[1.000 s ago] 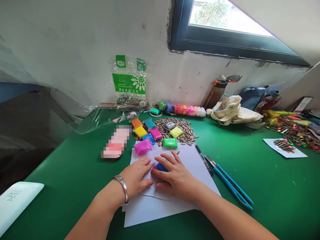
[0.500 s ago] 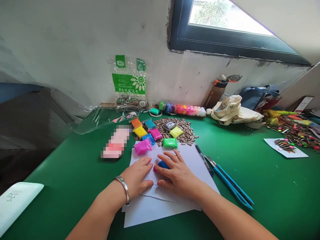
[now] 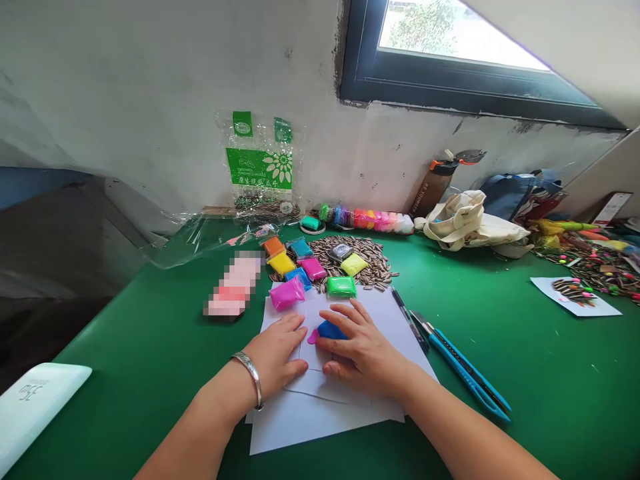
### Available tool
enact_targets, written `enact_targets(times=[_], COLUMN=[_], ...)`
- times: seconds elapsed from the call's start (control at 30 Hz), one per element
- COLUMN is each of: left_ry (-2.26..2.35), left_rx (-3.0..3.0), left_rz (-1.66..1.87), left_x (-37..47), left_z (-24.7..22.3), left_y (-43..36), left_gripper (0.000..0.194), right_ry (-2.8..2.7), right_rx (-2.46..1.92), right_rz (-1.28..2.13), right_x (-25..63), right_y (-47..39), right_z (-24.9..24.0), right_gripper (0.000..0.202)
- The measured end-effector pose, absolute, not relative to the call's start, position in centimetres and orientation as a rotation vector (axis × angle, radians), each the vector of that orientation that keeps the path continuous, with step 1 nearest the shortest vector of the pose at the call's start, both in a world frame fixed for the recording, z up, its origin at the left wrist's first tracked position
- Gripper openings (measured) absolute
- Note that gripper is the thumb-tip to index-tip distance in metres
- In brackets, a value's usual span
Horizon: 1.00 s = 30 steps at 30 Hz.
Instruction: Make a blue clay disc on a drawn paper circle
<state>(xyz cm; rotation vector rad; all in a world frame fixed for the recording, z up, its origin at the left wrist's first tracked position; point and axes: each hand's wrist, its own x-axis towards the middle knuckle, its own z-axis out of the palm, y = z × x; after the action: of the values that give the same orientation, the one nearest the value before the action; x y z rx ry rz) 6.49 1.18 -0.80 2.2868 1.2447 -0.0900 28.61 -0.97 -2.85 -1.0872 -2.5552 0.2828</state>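
White paper sheets (image 3: pixel 320 427) lie stacked and overlapping in front of me. Resting on them at the left is my left hand (image 3: pixel 277 350), fingers stretched out, a silver bracelet (image 3: pixel 249 379) around its wrist. My right hand (image 3: pixel 363 347) is spread over a flattened blue piece of modelling clay (image 3: pixel 331 329) and partly hides it. A small pink clay piece (image 3: pixel 313 337) adjoins the blue one on its left side. Just beyond the hands lie a magenta clay packet (image 3: pixel 287 294) and a bright green clay packet (image 3: pixel 341 287).
Several coloured clay packets sit on a pile of sunflower seeds (image 3: pixel 373 257). A black pen (image 3: pixel 410 319) and a blue-handled cutter (image 3: pixel 470 370) lie to the right. A card (image 3: pixel 575 300) with seeds glued on is farther right. A white device (image 3: pixel 43 407) stands at the left edge.
My right hand has shifted slightly right, and more of the pink clay shows beside the blue. My left hand stays in nearly the same place on the paper.
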Motion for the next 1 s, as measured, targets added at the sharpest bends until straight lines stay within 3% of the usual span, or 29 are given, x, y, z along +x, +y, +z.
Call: enact_targets(times=[0.47, 0.63, 0.8, 1.0], left_ry=[1.234, 1.246, 1.249, 1.238], left_rx=[2.322, 2.313, 2.288, 2.29], left_rz=[-0.101, -0.104, -0.054, 0.044], left_x=[6.6, 6.5, 6.4, 6.1], left_z=[-0.8, -0.9, -1.4, -2.5], left_y=[1.3, 1.2, 1.2, 1.3], left_gripper=[0.054, 0.056, 0.056, 0.055], right_ry=[-2.583, -2.474, -2.034, -2.108], right_rx=[-1.081, -1.021, -1.236, -1.455], right_rz=[0.278, 0.241, 0.15, 0.131], right_x=[27.9, 28.2, 30.9, 32.9], right_y=[-1.4, -0.9, 1.3, 2.5], right_z=[-2.6, -2.9, -4.5, -5.6], right_gripper=[0.04, 0.034, 0.024, 0.026])
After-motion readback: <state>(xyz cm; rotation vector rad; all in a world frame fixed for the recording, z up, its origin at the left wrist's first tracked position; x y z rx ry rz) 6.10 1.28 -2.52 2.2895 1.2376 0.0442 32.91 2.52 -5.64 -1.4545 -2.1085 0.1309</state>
